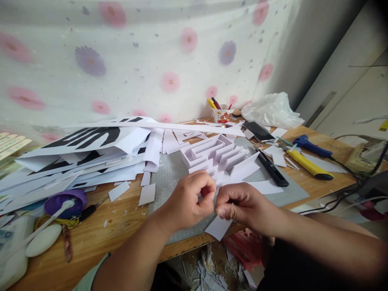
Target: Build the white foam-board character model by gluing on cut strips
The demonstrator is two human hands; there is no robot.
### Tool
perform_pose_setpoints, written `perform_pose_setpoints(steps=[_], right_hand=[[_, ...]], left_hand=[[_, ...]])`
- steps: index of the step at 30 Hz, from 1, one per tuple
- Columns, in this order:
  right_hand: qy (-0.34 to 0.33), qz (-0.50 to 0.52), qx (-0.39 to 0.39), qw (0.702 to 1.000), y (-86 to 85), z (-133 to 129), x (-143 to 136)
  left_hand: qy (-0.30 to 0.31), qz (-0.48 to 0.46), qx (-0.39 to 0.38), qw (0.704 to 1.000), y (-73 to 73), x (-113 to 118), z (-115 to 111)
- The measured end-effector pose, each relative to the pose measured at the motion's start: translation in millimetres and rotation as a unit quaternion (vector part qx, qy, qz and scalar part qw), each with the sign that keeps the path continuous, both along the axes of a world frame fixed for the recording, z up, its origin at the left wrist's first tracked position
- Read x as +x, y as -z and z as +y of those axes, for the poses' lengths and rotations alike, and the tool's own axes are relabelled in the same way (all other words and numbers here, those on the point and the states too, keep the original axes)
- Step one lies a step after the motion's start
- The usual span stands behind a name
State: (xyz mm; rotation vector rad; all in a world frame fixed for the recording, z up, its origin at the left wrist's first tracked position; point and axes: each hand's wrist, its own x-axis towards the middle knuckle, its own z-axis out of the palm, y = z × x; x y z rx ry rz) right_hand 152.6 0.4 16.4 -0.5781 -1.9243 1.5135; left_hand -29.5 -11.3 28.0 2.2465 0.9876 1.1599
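My left hand [189, 200] is pinched closed over the front part of the grey cutting mat [178, 234], thumb against the fingers. Close beside it, fingertips nearly touching, my right hand [245, 204] is also closed in a pinch. What either hand holds, if anything, is too small to make out. Below my right hand, a white paper piece [218, 227] lies at the mat's front edge. Just beyond both hands stands a white paper structure [212, 153] with upright strip walls. A black utility knife [271, 167] rests to its right.
Stacked printed sheets [81, 149] cover the left side. A purple cup [68, 203] and white bottle [15, 246] sit at front left. Farther right are a phone [258, 131], yellow knife [309, 163], blue glue gun [312, 145] and cord. A pen cup [222, 114] stands behind.
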Motion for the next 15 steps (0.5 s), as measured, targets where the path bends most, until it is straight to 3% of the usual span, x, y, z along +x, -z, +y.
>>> perform_pose_setpoints(steps=[3,9,15], right_hand=[[-0.010,0.011,-0.012,1.000,-3.5,-3.4,2.7],[-0.020,0.103,-0.146,0.984,-0.3,0.7,10.8],[-0.041,0.176,-0.209,0.961,4.6,-4.6,14.5]], left_hand=[[0.007,-0.012,-0.020,1.000,-1.3,-2.6,1.1],[0.073,-0.057,-0.071,0.993,-5.6,-2.0,-3.6],[0.057,-0.112,-0.065,0.990,-19.2,19.3,-26.9]])
